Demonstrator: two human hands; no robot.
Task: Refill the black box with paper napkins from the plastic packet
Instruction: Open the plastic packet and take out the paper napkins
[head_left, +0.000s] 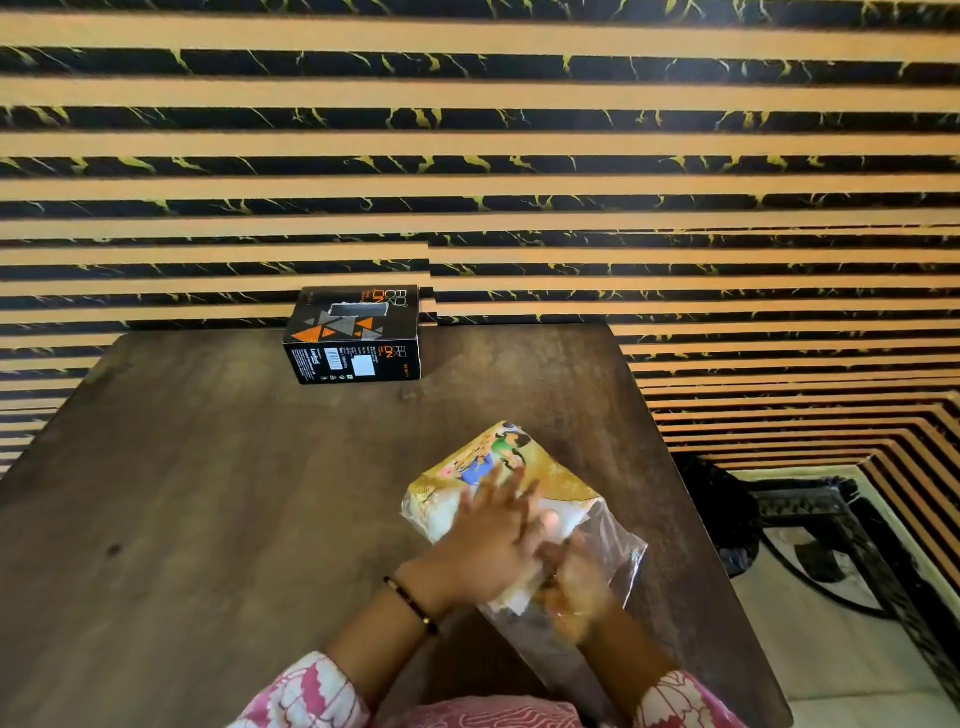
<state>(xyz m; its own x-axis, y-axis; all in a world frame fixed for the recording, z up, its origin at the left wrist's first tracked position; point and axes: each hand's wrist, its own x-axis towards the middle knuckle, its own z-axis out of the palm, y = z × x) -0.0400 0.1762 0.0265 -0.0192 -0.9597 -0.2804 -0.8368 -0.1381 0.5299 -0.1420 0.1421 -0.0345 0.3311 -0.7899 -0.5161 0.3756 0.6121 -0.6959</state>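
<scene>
**Operator:** Currently, what is the task status?

**Inspector:** Early stage, by assessment. The black box (356, 335) stands on the counter (208, 493) at the far edge, against the striped wall. No napkin shows at its top slot. The plastic packet (511, 499) lies on the counter near the person, its printed end pointing toward 11 o'clock and its clear end toward 5 o'clock. White napkins are visible inside it. None lies outside the packet.

**Operator:** State of each hand?

**Inspector:** Left hand (493, 530) lies flat on top of the packet, fingers spread, pressing rather than gripping. Right hand (574, 584) is at the clear end of the packet and is motion-blurred. Whether it is clenched on the film or on napkins cannot be told.

**Operator:** Position of the box relative to the hands?

**Inspector:** Box lies at 11 o'clock from the left hand, well apart, with bare counter between.

**Operator:** Remaining steps?

**Inspector:** Extract napkins, carry to the box, insert. All outstanding, as judged.
</scene>
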